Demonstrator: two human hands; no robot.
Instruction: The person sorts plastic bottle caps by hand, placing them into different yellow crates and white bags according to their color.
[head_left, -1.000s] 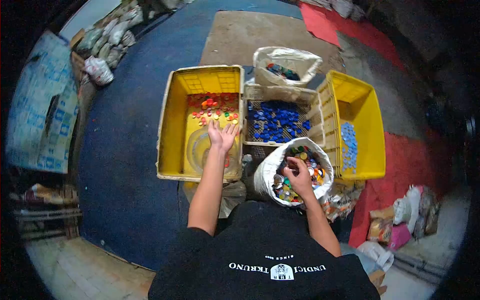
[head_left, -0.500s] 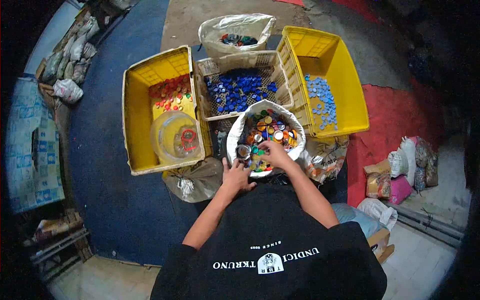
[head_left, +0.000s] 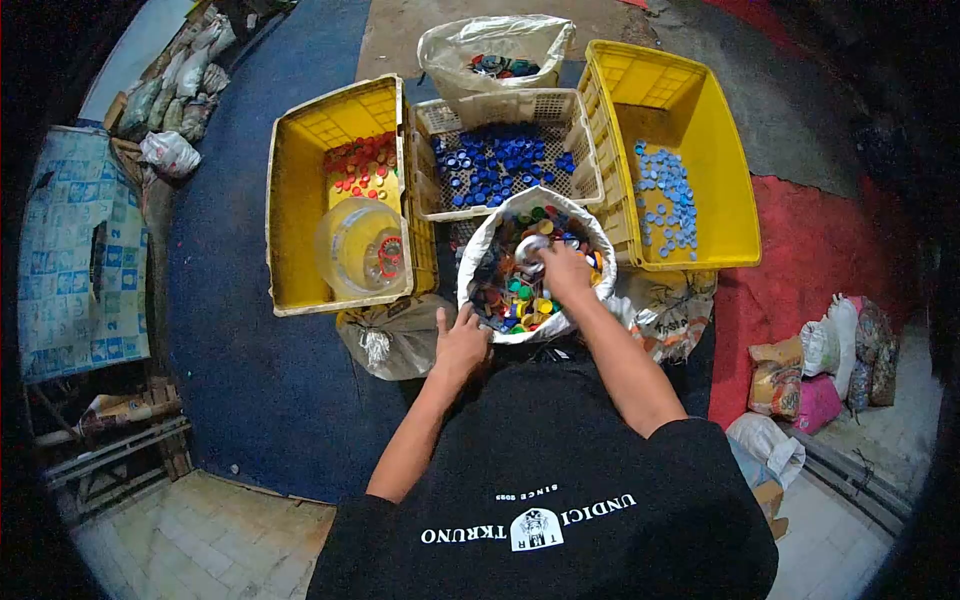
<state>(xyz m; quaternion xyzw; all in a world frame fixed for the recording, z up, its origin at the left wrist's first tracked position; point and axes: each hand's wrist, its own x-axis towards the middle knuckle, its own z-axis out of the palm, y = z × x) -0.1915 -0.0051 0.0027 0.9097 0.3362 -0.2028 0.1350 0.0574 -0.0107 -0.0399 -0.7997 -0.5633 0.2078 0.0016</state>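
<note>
A white sack (head_left: 472,262) with its rim rolled open holds many mixed-colour bottle caps (head_left: 525,292). Inside its mouth, my right hand (head_left: 563,270) has its fingers closed on a whitish round item (head_left: 531,254), blurred by motion. My left hand (head_left: 462,343) rests at the sack's lower left rim with its fingers apart, holding nothing. Behind the sack, a white crate (head_left: 432,196) contains dark blue caps (head_left: 500,165). Red caps (head_left: 362,165) and a clear round container (head_left: 360,248) lie in the left yellow bin (head_left: 300,215). The right yellow bin (head_left: 715,170) has light blue caps (head_left: 667,200).
Another open white sack (head_left: 447,55) with dark items stands behind the crate. Tied sacks (head_left: 392,340) sit below the bins. Filled bags (head_left: 778,380) stand on the right, and more bags (head_left: 180,100) are piled at the upper left.
My right hand has moved up and deeper over the caps, now with the whitish item. My left hand has shifted slightly down at the rim. The whole view has shifted a little.
</note>
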